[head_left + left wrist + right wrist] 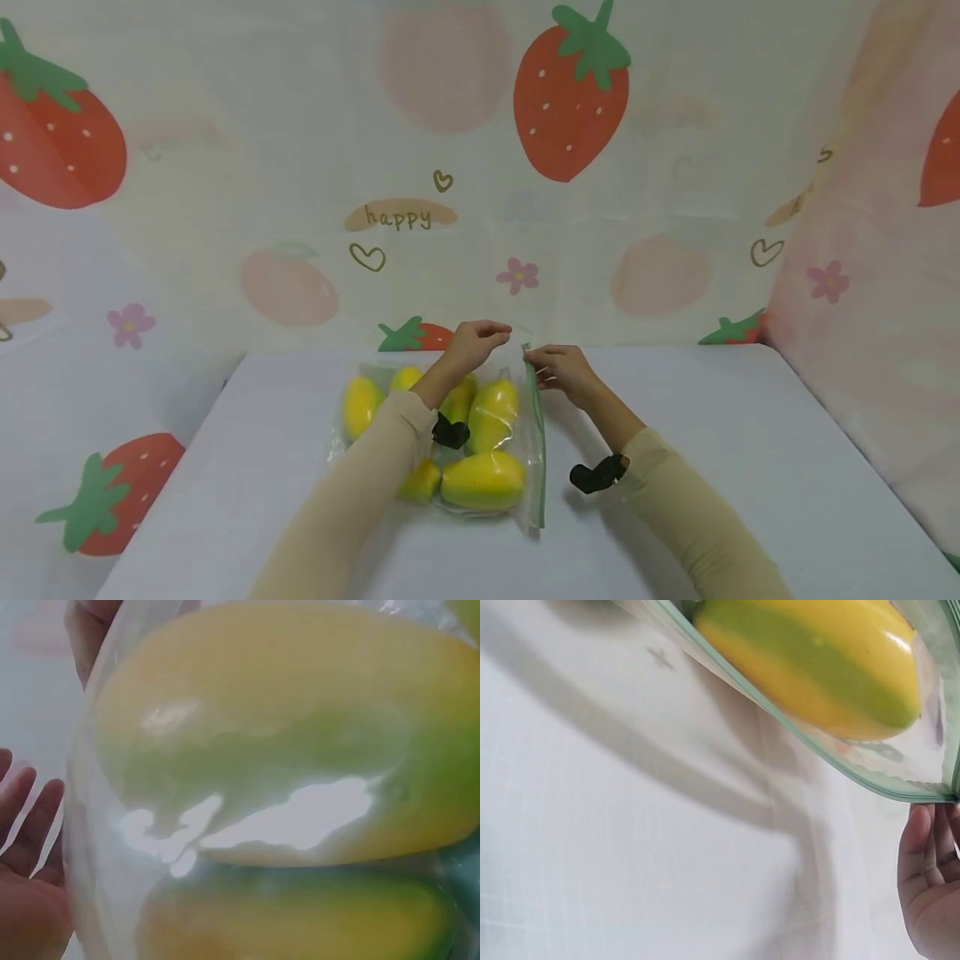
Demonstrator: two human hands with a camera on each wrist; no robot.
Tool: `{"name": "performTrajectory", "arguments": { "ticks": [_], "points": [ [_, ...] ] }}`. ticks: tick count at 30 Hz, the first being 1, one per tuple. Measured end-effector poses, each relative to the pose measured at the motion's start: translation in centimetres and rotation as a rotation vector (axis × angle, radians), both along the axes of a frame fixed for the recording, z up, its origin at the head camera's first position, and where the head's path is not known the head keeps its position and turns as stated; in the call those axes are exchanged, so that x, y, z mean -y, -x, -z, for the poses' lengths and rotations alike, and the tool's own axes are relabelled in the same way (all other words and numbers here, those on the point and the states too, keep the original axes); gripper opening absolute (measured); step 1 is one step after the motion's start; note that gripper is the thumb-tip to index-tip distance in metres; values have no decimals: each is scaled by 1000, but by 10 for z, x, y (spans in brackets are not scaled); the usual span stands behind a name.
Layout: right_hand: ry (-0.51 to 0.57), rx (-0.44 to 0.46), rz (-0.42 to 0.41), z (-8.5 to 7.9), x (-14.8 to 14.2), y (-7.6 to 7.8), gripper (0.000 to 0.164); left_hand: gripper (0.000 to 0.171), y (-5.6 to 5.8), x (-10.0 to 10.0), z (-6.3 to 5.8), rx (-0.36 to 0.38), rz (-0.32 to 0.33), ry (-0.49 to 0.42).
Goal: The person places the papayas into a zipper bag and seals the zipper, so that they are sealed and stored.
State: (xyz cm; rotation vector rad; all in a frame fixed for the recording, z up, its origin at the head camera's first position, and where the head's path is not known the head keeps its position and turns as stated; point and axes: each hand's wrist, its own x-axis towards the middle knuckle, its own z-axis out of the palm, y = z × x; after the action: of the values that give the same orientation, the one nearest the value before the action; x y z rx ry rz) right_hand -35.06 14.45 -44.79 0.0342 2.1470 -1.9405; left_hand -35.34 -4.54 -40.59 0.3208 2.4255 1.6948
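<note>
A clear zip bag with a green zip edge lies on the table, its mouth to the right. Several mango-like yellow-green fruits fill it. My right hand pinches the far end of the zip edge. The right wrist view shows the mouth gaping, with one fruit inside and the fingertips at the bag's corner. Over the far side of the bag, my left hand reaches toward that same corner. Its fingers are spread and relaxed beside the plastic in the left wrist view, holding nothing.
The white table extends to both sides of the bag. Behind it hangs a curtain printed with strawberries, hearts and flowers. A black wrist camera on the right arm hangs low over the table.
</note>
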Motion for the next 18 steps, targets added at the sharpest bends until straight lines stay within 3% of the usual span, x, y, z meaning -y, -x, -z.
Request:
{"name": "performTrajectory", "arguments": {
  "ticks": [9, 18],
  "points": [
    [16, 16, -2, 0, 0, -4, 30, 32, 10, -7, 13, 68, 22, 5],
    [23, -6, -25, -2, -3, -4, 33, 35, 14, -15, 10, 81, 63, 75]
  ]
}}
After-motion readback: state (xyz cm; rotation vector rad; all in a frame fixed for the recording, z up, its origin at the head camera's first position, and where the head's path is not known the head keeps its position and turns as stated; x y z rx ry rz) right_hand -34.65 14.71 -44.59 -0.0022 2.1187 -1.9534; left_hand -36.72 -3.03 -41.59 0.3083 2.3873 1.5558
